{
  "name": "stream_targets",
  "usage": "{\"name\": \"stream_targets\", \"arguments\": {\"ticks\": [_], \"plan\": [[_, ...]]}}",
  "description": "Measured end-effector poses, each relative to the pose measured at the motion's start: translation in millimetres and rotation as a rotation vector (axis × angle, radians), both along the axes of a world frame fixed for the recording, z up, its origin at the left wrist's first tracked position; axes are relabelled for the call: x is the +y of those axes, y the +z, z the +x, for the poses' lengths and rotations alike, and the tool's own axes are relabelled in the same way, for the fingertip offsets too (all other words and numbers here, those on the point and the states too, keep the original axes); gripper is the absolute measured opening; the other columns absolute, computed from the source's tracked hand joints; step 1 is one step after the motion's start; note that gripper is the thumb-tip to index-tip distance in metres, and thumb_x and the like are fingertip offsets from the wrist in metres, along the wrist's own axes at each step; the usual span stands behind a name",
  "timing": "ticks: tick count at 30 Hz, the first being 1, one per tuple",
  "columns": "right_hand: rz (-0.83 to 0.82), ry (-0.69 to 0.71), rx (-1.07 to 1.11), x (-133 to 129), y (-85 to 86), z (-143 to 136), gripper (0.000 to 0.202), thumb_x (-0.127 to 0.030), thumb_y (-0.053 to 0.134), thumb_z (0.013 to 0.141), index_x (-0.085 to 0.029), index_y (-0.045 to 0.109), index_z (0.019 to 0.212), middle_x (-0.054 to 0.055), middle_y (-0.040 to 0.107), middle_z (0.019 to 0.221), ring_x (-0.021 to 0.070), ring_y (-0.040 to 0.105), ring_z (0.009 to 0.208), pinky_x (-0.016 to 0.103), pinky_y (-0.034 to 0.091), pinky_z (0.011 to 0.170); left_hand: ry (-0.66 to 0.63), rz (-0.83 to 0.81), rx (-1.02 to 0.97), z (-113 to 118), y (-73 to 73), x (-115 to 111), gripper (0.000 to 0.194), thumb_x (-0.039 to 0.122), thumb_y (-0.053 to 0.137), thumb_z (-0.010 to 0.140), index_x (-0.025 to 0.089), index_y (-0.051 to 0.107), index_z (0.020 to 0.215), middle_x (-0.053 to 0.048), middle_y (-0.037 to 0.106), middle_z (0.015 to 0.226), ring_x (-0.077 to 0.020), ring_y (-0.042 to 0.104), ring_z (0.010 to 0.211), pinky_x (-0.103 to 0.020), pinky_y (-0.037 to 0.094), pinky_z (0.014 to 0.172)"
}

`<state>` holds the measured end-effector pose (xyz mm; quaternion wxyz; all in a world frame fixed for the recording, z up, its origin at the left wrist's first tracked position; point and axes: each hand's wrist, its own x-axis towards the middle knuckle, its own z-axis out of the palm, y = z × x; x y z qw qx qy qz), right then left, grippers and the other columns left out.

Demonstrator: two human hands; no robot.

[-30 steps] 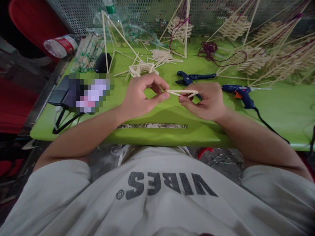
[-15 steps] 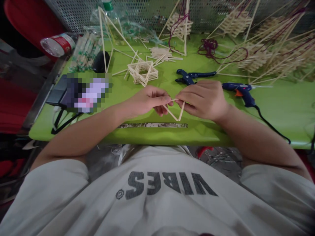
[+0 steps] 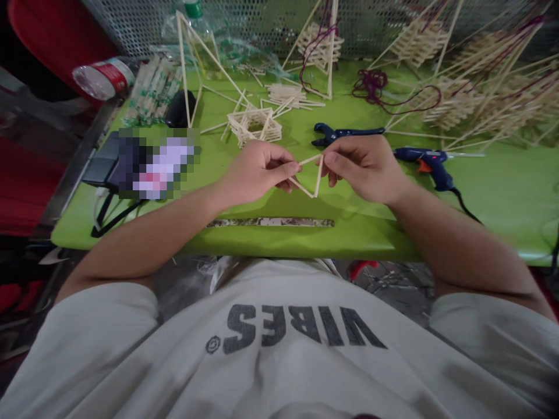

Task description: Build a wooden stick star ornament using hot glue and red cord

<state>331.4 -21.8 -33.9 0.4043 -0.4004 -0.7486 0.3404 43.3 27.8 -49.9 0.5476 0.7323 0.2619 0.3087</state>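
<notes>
A small triangle of thin wooden sticks (image 3: 319,176) is held up over the green tabletop between my two hands. My left hand (image 3: 267,167) pinches its left corner between thumb and fingers. At the top right corner, the thumb and fingertips of my right hand (image 3: 360,167) are closed on the same triangle. Just beyond my left hand lies a star-shaped stack of glued sticks (image 3: 254,127). Blue cutting pliers (image 3: 334,132) lie behind my right hand, and a blue glue gun (image 3: 430,163) with an orange trigger rests to its right.
A patterned strip (image 3: 279,222) lies along the table's near edge. Purple cord (image 3: 371,83) and several stick structures (image 3: 449,102) stand at the back right. At the left are a stick frame (image 3: 184,64), wrapped stick bundles (image 3: 151,93), a plastic bottle (image 3: 103,79) and a dark box (image 3: 112,162).
The triangle has turned and risen slightly away from my body. My right hand has shifted its hold, its thumb now showing at the top right corner.
</notes>
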Motion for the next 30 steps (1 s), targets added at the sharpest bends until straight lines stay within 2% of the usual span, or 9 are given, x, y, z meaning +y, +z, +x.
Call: {"name": "stream_targets", "arguments": {"ticks": [6,11,17,23,27,30], "plan": [[-0.016,-0.073,0.040,-7.1,-4.5,-11.1,0.053,-0.071,0.096,0.106,-0.024,0.083,0.083,0.002,0.076,0.066,0.0131,0.061,0.049,0.029,0.042,0.044,0.027,0.081,0.046,1.8,-0.5,-6.1,0.042,0.064,0.093,0.106,0.023,0.087,0.099,-0.006,0.090,0.089,-0.0230,0.090,0.077,-0.038,0.076,0.074],[-0.032,-0.064,0.122,-1.6,-4.1,-6.4,0.056,-0.073,0.097,0.104,-0.023,0.085,0.083,0.004,0.076,0.067,0.0135,0.059,0.050,0.030,0.042,0.044,0.045,0.102,0.037,-1.7,3.4,-7.0,0.044,0.066,0.095,0.105,0.023,0.089,0.098,-0.006,0.090,0.087,-0.0225,0.089,0.077,-0.036,0.074,0.071],[-0.018,-0.088,0.201,0.4,-2.1,-4.3,0.052,-0.071,0.100,0.102,-0.023,0.088,0.086,0.004,0.078,0.069,0.0139,0.059,0.051,0.031,0.044,0.044,0.082,0.108,0.022,-4.0,10.4,-7.4,0.038,0.056,0.094,0.108,0.023,0.088,0.091,-0.005,0.088,0.081,-0.0187,0.084,0.070,-0.032,0.072,0.067],[-0.034,-0.080,0.262,-2.5,1.9,-6.5,0.049,-0.069,0.105,0.096,-0.024,0.090,0.083,0.004,0.077,0.066,0.0144,0.059,0.049,0.031,0.045,0.042,0.037,0.159,-0.010,-3.1,14.9,-10.3,0.027,0.040,0.089,0.108,0.024,0.087,0.088,-0.003,0.087,0.079,-0.0148,0.081,0.067,-0.026,0.067,0.063],[-0.060,-0.076,0.272,-3.7,4.7,-9.0,0.055,-0.075,0.105,0.094,-0.024,0.089,0.083,0.003,0.075,0.064,0.0148,0.059,0.047,0.031,0.047,0.041,0.012,0.178,-0.011,-4.5,19.6,-12.2,0.029,0.043,0.091,0.108,0.023,0.087,0.088,-0.004,0.088,0.080,-0.0147,0.082,0.069,-0.026,0.068,0.065],[-0.052,-0.074,0.290,-3.2,5.4,-10.7,0.056,-0.077,0.103,0.096,-0.024,0.088,0.084,0.003,0.077,0.066,0.0144,0.060,0.048,0.031,0.048,0.041,0.000,0.143,-0.082,-4.8,18.9,-11.6,0.033,0.050,0.089,0.112,0.023,0.089,0.093,-0.005,0.089,0.085,-0.0179,0.086,0.074,-0.031,0.072,0.070]]}}
